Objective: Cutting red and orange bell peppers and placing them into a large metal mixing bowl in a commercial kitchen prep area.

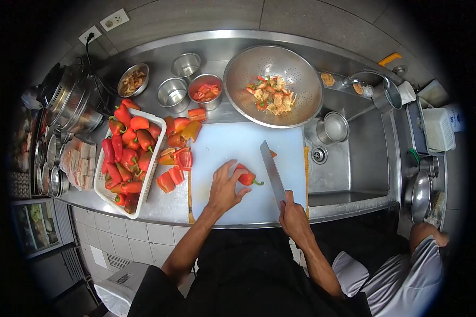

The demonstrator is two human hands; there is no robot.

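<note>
On the white cutting board (218, 136) lies a red pepper (246, 176) with a green stem pointing right. My left hand (225, 188) curves around the pepper's left side, fingers spread; whether they touch it is hard to tell. My right hand (294, 218) grips the handle of a large kitchen knife (273, 170), its blade angled up and left over the board. A small orange pepper piece (273, 153) sits just behind the blade. Left of the board are cut pepper pieces (182, 158) and a white plastic basket (142, 198) of whole peppers.
Behind the board stands a steel colander (234, 91) with pepper cores and scraps. Steel bowls (172, 95) are at the back left, one with red pieces (206, 93). A sink (365, 158) lies to the right. Another person's arm (424, 237) is at the lower right.
</note>
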